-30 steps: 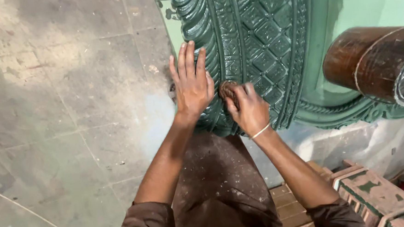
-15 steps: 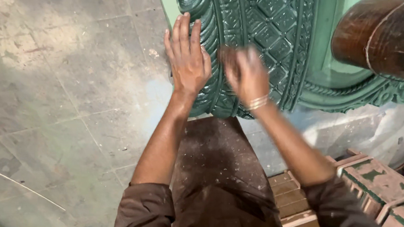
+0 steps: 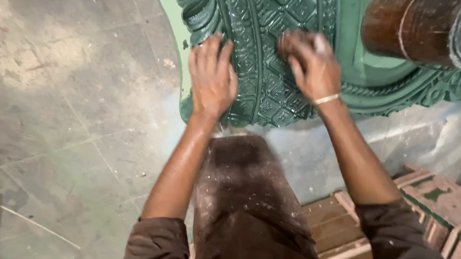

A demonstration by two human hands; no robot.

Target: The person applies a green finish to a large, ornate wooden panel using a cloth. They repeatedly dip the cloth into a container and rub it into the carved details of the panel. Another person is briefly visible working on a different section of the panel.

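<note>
A: Landmark is the green carved panel [image 3: 289, 47], lying flat over the grey stone floor [image 3: 55, 102]. Raised diamond lattice down its middle, scrolled leaf border along its near and left edges.

B: Where are the hands?

A: Both on the panel, near its lower left corner. Left hand [image 3: 212, 78] lies palm down on the leaf border, fingers straight and close together, pointing away from the person, flat on the carving, gripping nothing.

B: And the other?

A: Right hand [image 3: 311, 62] sits on the lattice, just right of the left hand, apart from it. It is blurred. The fingers look curled and bunched over something dark at the tips, pressed on the relief; I cannot tell what it is, nor how tightly they close. A thin pale bangle [image 3: 326, 99] circles that wrist.

B: Anything else around the panel?

A: A dark brown rounded vessel [image 3: 414, 20] overlaps its right part, glossy, with a pale line round it. Below the panel's near edge, the person's dust-speckled brown garment [image 3: 244, 197]. To the lower right of the panel, weathered wooden moulds [image 3: 444, 202] with flecks of green paint.
</note>
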